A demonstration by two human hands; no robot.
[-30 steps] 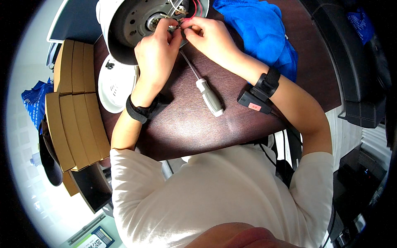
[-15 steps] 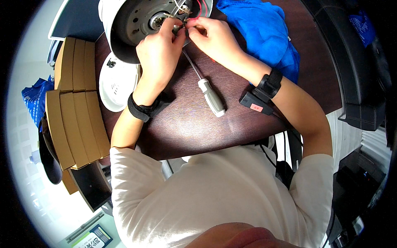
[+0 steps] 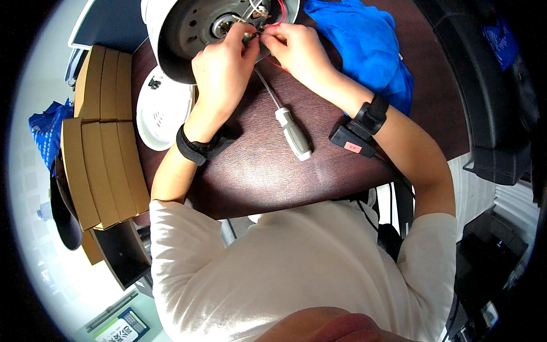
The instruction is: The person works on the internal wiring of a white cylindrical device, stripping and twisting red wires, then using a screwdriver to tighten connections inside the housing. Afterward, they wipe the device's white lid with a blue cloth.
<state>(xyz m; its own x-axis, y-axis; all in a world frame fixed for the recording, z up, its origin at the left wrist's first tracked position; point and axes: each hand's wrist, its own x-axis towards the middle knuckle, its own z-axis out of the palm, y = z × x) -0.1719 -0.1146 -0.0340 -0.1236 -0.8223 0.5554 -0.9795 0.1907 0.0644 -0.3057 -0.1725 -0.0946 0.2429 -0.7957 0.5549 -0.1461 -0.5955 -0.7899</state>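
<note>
Both grips (image 3: 259, 37) pinch wires (image 3: 263, 23) inside appliance base (image 3: 194, 34).

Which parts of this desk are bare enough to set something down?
Bare: the dark tabletop between the left hand's forearm and the screwdriver, and the strip beyond the right forearm beside the blue cloth. Crowded: the far edge with the opened appliance, and the left edge with the white disc and cardboard boxes.

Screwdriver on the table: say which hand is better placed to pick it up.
Right, probably. The screwdriver lies between the forearms, its handle angled toward the right hand side; both hands are busy at the appliance base.
</note>
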